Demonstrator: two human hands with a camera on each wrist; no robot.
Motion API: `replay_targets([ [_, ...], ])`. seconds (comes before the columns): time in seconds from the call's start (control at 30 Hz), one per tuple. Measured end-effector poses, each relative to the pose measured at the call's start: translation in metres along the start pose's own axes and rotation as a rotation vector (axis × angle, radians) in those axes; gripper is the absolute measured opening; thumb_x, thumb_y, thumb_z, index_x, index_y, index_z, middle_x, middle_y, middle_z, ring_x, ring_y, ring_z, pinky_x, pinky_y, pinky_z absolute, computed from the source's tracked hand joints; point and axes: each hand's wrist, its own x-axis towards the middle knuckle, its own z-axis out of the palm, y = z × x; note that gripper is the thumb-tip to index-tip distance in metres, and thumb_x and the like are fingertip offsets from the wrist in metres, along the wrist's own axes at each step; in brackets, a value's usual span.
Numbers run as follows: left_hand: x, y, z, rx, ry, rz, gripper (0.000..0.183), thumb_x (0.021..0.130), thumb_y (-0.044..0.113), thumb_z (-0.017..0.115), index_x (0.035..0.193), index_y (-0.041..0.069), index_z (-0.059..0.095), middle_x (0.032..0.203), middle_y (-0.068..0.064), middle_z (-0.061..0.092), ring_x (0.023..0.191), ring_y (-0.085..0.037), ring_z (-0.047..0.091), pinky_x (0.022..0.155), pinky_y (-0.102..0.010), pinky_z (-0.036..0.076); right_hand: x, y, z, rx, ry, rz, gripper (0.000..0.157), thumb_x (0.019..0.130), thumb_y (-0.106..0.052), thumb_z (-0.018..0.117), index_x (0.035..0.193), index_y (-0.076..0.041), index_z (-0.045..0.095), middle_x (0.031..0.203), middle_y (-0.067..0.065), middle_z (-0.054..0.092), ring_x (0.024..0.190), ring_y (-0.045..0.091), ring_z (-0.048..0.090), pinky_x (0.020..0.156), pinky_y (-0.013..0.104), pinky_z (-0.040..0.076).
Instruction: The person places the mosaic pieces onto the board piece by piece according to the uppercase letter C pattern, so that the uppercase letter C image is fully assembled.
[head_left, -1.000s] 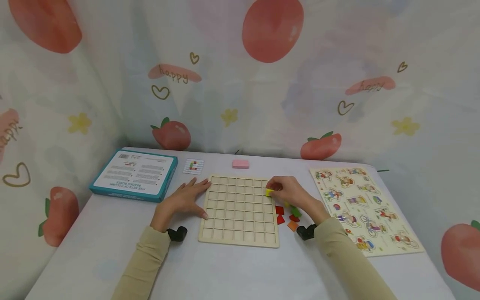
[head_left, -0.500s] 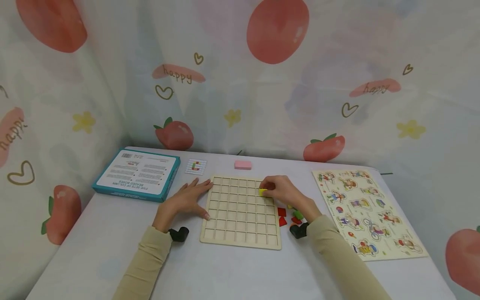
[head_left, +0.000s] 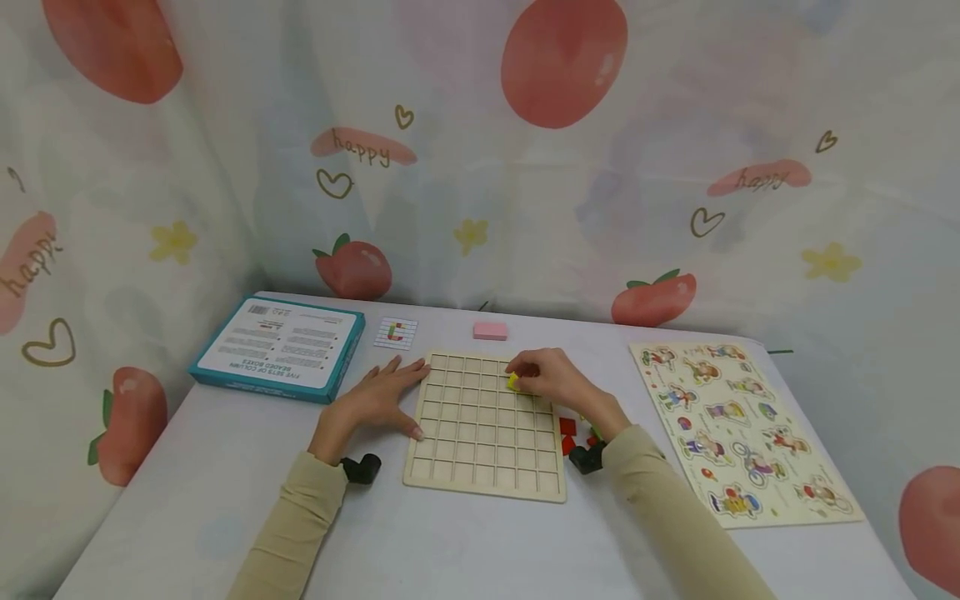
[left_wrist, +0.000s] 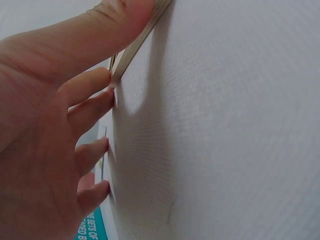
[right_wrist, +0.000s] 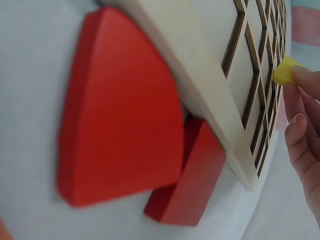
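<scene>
A pale wooden grid board (head_left: 483, 493) lies flat in the middle of the table. At its left edge my left hand (head_left: 371, 406) has its fingers spread, thumb and forefinger touching the rim; the left wrist view shows the other fingertips down on the tabletop. My right hand (head_left: 555, 382) pinches a small yellow block (head_left: 513, 381) between thumb and fingers over the board's upper right squares. Whether the block touches the board I cannot tell. Beside the board's right edge lie red blocks (right_wrist: 122, 110) and a green one, partly hidden under the right wrist.
A teal-edged flat box (head_left: 273, 346) lies at the back left, beside a small pattern card (head_left: 395, 333). A pink block (head_left: 490, 332) sits behind the board. On the right rests a wooden picture puzzle (head_left: 675, 427). A printed curtain rises behind the table.
My right hand has carried the yellow block leftward across the board's upper right squares. The left hand keeps its place at the board's edge. The head view has shifted slightly.
</scene>
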Motion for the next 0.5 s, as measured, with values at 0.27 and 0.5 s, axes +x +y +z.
replay_targets([
  [0.27, 0.0, -0.001, 0.001, 0.008, 0.003, -0.006, 0.11, 0.073, 0.038, 0.093, 0.162, 0.017, 0.033, 0.172, -0.001, 0.022, 0.161, -0.036, 0.002, 0.129, -0.06, 0.003, 0.009, 0.003, 0.009, 0.017, 0.015, -0.004, 0.011, 0.092, -0.008, 0.075, 0.103, -0.008, 0.074, 0.094, 0.003, 0.074, 0.084, 0.013, 0.064, 0.08, 0.031, 0.055],
  [0.5, 0.001, -0.001, 0.001, 0.004, 0.001, 0.003, 0.11, 0.073, 0.039, 0.093, 0.162, 0.017, 0.033, 0.172, -0.002, 0.022, 0.161, -0.037, 0.002, 0.129, -0.06, 0.003, 0.011, -0.003, 0.011, -0.023, 0.009, 0.026, 0.011, 0.093, -0.01, 0.075, 0.103, -0.005, 0.074, 0.093, 0.005, 0.073, 0.082, 0.015, 0.062, 0.079, 0.032, 0.055],
])
